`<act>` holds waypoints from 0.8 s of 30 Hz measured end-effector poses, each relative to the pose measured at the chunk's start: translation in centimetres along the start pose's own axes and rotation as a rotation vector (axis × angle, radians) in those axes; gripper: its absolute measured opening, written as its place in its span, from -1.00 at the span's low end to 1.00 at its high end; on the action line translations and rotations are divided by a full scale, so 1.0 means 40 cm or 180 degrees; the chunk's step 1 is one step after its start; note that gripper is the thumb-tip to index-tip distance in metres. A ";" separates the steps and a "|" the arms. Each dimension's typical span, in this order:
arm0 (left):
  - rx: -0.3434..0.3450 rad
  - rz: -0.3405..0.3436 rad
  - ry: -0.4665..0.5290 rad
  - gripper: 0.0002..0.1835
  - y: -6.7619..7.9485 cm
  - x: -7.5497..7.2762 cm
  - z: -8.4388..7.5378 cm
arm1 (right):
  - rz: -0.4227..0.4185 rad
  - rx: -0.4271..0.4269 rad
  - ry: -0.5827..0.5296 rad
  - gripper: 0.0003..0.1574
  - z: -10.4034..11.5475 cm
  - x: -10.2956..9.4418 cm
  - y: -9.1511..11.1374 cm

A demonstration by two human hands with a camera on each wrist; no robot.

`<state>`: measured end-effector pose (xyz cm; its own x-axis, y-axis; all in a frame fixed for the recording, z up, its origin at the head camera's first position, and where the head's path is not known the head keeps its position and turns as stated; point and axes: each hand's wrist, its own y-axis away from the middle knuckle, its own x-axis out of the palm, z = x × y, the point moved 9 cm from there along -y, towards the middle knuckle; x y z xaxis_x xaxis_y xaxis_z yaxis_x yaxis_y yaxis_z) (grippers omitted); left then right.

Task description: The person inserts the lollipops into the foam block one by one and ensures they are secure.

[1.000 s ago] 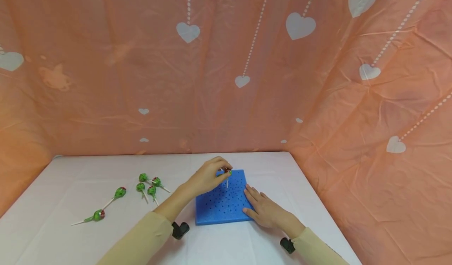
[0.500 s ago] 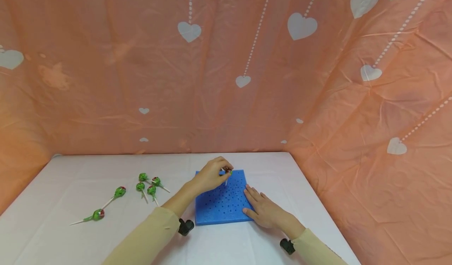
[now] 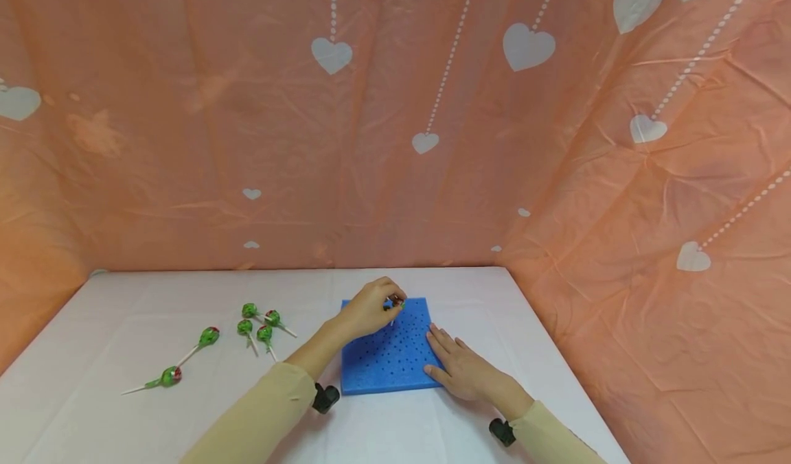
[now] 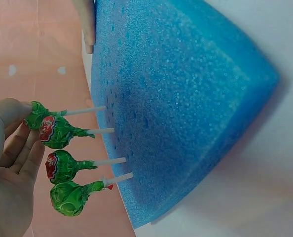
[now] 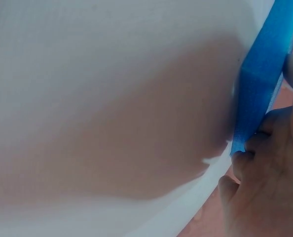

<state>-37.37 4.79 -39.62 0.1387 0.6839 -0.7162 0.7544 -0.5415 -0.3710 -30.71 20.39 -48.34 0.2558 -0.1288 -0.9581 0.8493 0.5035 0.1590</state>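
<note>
Currently, a person's left hand (image 3: 371, 307) is hovering over the far part of a blue foam board (image 3: 395, 368), which is lying on a white-covered desk (image 3: 482, 306). Its thumb and fingers are pinching the head of a green-wrapped lollipop (image 4: 35, 116), whose stick is pointing down toward the board; whether the tip is sitting in a hole, one cannot tell. Just beside it, three more lollipops (image 4: 62, 166) are standing in a row, sticks meeting the pitted surface. The right hand (image 3: 466, 369) is resting against the board's right edge, fingers stretched out and gripping nothing. To the left, four lollipops (image 3: 264, 334) are lying in a cluster, and two others (image 3: 171, 376) are lying nearer the person. Behind, an orange backdrop (image 3: 371, 182) is showing white hearts.
</note>
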 end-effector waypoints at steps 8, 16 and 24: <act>-0.0005 0.0030 0.0014 -0.80 -0.001 0.007 0.002 | 0.0006 0.0020 0.0031 -0.08 -0.005 0.003 -0.006; -0.0032 0.0067 -0.0009 -0.79 0.000 0.019 0.011 | 0.0014 0.0021 0.0035 -0.07 -0.004 0.004 -0.005; -0.0074 0.0104 -0.0056 -0.81 0.005 0.023 0.019 | -0.0009 0.0007 -0.0005 -0.08 0.004 -0.002 0.001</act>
<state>-37.57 4.94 -40.79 0.1523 0.6571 -0.7382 0.7645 -0.5518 -0.3334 -30.61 20.28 -48.21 0.2541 -0.1314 -0.9582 0.8509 0.5013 0.1569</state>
